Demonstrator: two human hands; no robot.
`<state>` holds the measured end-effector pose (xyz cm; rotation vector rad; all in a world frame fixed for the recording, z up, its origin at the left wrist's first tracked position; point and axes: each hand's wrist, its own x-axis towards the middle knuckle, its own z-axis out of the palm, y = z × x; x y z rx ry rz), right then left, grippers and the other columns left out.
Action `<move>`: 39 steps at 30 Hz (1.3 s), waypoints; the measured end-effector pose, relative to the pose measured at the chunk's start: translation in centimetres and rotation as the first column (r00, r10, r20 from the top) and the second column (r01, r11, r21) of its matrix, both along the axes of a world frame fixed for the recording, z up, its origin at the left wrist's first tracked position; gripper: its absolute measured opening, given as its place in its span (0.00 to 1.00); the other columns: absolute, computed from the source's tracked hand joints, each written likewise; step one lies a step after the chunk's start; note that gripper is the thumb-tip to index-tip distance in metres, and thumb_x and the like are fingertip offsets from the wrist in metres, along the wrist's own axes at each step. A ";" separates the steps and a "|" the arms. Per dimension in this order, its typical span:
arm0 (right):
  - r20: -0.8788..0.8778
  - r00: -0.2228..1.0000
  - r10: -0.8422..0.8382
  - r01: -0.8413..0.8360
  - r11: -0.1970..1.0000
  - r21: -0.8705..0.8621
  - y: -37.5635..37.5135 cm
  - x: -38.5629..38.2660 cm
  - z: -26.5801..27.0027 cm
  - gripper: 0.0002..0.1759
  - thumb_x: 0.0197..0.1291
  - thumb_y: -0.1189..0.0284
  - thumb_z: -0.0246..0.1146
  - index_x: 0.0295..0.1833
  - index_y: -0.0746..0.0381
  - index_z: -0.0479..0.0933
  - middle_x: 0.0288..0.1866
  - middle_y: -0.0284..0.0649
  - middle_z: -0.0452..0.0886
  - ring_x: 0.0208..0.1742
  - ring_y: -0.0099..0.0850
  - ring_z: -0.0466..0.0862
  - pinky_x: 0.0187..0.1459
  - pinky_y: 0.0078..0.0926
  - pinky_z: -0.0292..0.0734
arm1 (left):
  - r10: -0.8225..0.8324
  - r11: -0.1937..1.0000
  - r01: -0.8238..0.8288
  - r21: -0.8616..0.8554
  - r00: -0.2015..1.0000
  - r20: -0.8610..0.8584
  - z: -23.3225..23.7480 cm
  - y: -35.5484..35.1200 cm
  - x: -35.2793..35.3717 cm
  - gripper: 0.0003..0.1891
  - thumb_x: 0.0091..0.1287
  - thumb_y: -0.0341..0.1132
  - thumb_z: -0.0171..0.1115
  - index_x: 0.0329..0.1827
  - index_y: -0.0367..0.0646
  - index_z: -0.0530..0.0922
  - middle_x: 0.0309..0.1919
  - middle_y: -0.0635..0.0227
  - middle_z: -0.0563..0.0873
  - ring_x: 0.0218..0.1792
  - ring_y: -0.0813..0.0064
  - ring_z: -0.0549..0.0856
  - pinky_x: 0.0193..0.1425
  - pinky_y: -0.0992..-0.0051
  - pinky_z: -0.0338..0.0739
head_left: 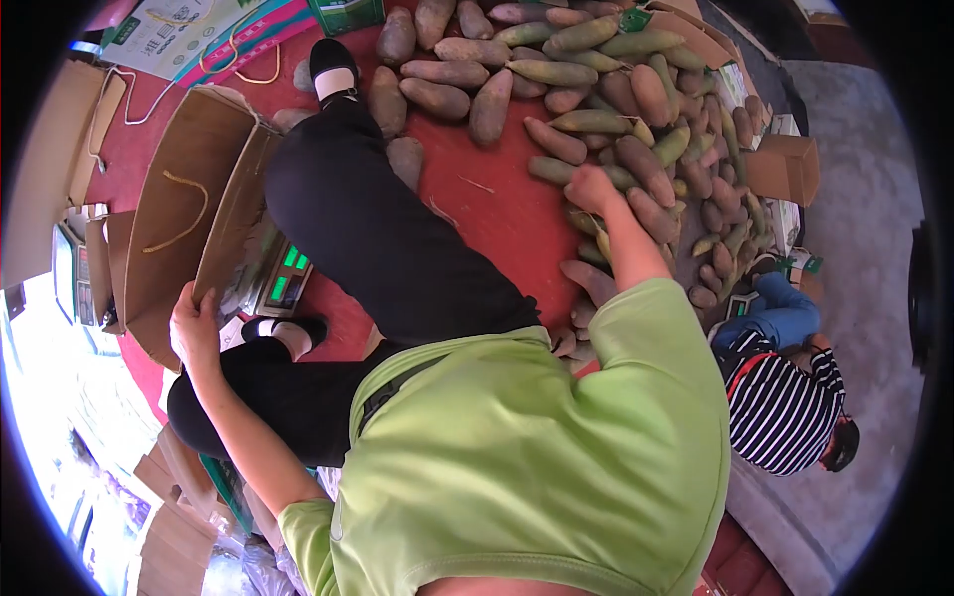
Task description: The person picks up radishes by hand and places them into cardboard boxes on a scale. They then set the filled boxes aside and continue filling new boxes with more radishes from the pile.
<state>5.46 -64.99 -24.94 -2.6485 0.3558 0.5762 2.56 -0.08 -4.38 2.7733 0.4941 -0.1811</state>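
My left hand (196, 328) is closed on the lower edge of a tall open cardboard box (167, 248) with a yellow rope handle, which leans at the left. My right hand (593, 189) is over the heap of long green and reddish-brown root vegetables (646, 94), near a reddish one (555, 141). Its fingers are blurred and largely hidden, so what they hold, if anything, does not show. Beside the box, partly behind it, sits a scale (281, 283) with green lit digits and something in clear plastic on it.
Red ground (497, 204) lies between my legs and the heap. Printed cartons (189, 35) are at the top left. A small brown box (782, 169) stands right of the heap. Another person in a striped top (785, 412) sits at the right. Cardboard and plastic bags lie lower left.
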 end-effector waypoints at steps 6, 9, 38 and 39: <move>-0.421 0.905 -0.053 -0.016 0.987 -0.160 1.5 -11.7 0.4 0.13 0.57 0.66 0.56 0.41 0.60 0.81 0.45 0.51 0.83 0.49 0.46 0.82 0.52 0.41 0.77 | -0.020 0.999 0.019 -0.035 0.998 -0.051 -1.0 1.3 0.0 0.12 0.64 0.36 0.61 0.48 0.42 0.80 0.36 0.55 0.86 0.39 0.58 0.86 0.43 0.66 0.76; -0.356 0.914 -0.196 0.112 0.964 -0.242 3.3 -13.0 2.2 0.10 0.54 0.70 0.60 0.42 0.58 0.80 0.49 0.47 0.81 0.53 0.43 0.80 0.53 0.36 0.77 | -0.009 0.999 0.008 -0.050 1.000 -0.027 -1.1 1.1 -0.1 0.12 0.64 0.36 0.61 0.47 0.42 0.80 0.35 0.56 0.86 0.38 0.59 0.86 0.43 0.67 0.76; -0.253 0.953 -0.166 0.072 0.937 -0.343 -3.3 -12.5 -4.9 0.11 0.59 0.65 0.58 0.40 0.58 0.82 0.42 0.50 0.83 0.49 0.45 0.82 0.52 0.40 0.76 | 0.081 0.990 -0.070 0.120 0.993 -0.089 0.0 -0.4 0.0 0.16 0.61 0.43 0.62 0.50 0.49 0.80 0.33 0.57 0.86 0.39 0.55 0.85 0.43 0.61 0.76; -0.251 0.957 -0.148 0.058 0.941 -0.333 -2.8 -12.5 -4.4 0.11 0.59 0.65 0.58 0.40 0.58 0.82 0.42 0.50 0.83 0.49 0.45 0.82 0.52 0.40 0.76 | 0.086 0.990 -0.074 0.124 0.991 -0.098 0.0 -0.4 -0.1 0.15 0.61 0.43 0.62 0.50 0.50 0.80 0.33 0.57 0.86 0.40 0.54 0.85 0.43 0.61 0.76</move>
